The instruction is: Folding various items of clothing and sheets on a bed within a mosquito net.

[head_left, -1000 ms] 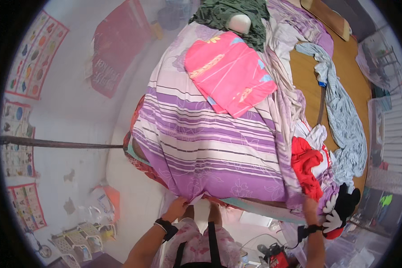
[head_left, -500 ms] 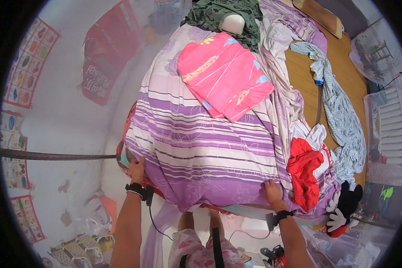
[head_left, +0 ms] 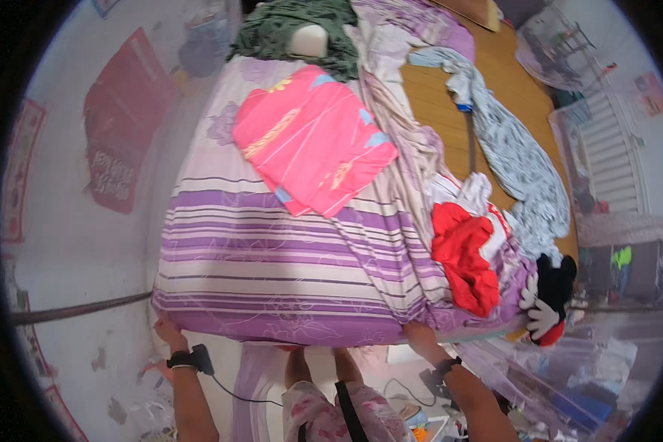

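Purple-striped sheet point(head_left: 272, 280) spreads ahead of the left hand point(head_left: 171, 335), at its corner, and right hand point(head_left: 420, 336), at its near edge; I can't tell whether either grips. I'd keep tension even, easing creases beyond the right.

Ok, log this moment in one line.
left hand: at near left corner of striped sheet | right hand: at sheet's near edge | pink cloth: on sheet | red cloth: right of pink cloth

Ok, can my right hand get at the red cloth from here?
Probably yes: the red cloth lies on top, ahead and to the right of your right hand, with only folds of sheet between.
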